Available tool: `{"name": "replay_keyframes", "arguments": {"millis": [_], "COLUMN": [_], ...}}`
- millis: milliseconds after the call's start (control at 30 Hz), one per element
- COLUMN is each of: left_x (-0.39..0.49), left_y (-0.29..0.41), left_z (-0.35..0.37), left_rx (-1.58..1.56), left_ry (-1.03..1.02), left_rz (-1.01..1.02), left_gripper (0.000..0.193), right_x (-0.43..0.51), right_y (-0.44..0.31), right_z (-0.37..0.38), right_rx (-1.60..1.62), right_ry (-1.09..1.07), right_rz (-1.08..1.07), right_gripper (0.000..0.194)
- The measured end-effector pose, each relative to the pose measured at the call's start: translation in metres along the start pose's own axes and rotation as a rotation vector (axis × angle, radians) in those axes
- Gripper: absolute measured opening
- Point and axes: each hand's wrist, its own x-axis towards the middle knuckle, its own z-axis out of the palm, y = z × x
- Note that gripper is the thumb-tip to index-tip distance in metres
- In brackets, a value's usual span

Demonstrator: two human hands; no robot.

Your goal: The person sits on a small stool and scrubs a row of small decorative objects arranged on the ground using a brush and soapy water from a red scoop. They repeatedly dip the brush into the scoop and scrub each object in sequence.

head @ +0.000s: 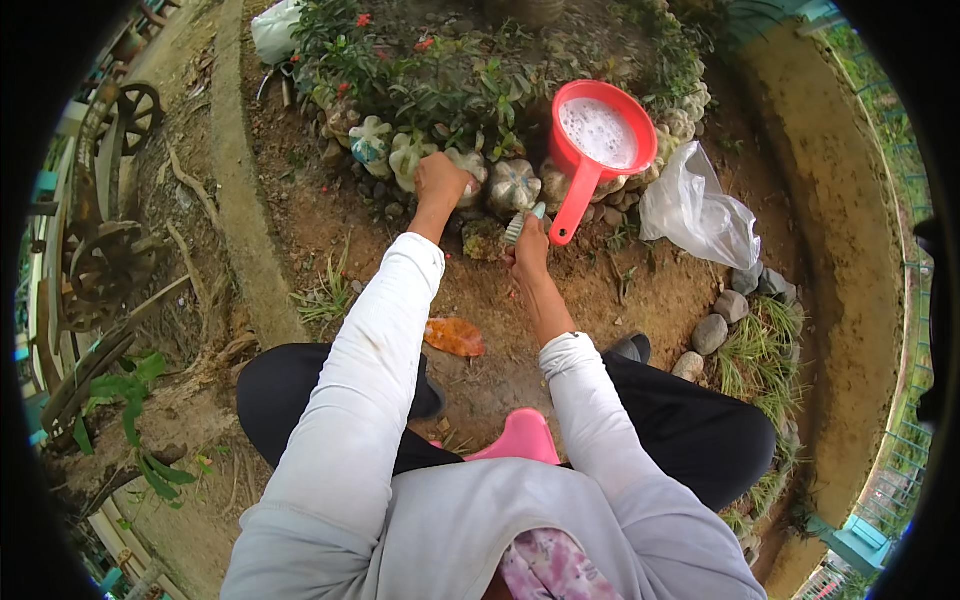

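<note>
My right hand (531, 244) grips a scrub brush (516, 228) with pale bristles and a light teal back. The brush is just in front of an upturned plastic bottle (514, 186) with a petal-shaped base. My left hand (441, 180) is curled over the bottle border, between a pale green bottle base (409, 159) and a whitish one (470, 166). Its fingertips are hidden, so what they hold does not show. Right of the brush, a red plastic dipper (579, 196) full of foamy water rests on the bottles, its handle towards me.
A clear plastic bag (701, 206) lies right of the dipper, near round stones (709, 334). Red-flowered plants (420, 82) grow behind the bottles. An orange leaf (454, 337) lies on the soil between my arms, and a pink stool (521, 439) is beneath me. Rusty wheels (112, 259) stand left.
</note>
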Motion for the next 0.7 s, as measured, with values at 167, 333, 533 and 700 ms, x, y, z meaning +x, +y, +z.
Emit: {"name": "replay_keyframes", "arguments": {"millis": [167, 333, 533, 700], "left_x": [0.001, -0.003, 0.002, -0.001], "left_y": [-0.011, 0.0, -0.006, -0.002], "left_z": [-0.003, 0.002, 0.006, 0.01], "left_rx": [0.017, 0.019, 0.033, 0.048], "left_ry": [0.034, 0.013, 0.032, 0.045], "left_rz": [0.003, 0.029, 0.024, 0.044], "left_gripper": [0.036, 0.036, 0.041, 0.043], "right_x": [-0.038, 0.009, -0.02, 0.002], "right_y": [-0.02, 0.018, -0.014, -0.006], "right_z": [0.027, 0.01, 0.022, -0.001], "right_rx": [0.087, -0.045, 0.077, 0.224], "right_ry": [0.003, 0.062, 0.033, -0.087], "right_rz": [-0.022, -0.25, -0.182, 0.252], "right_gripper": [0.066, 0.074, 0.058, 0.06]}}
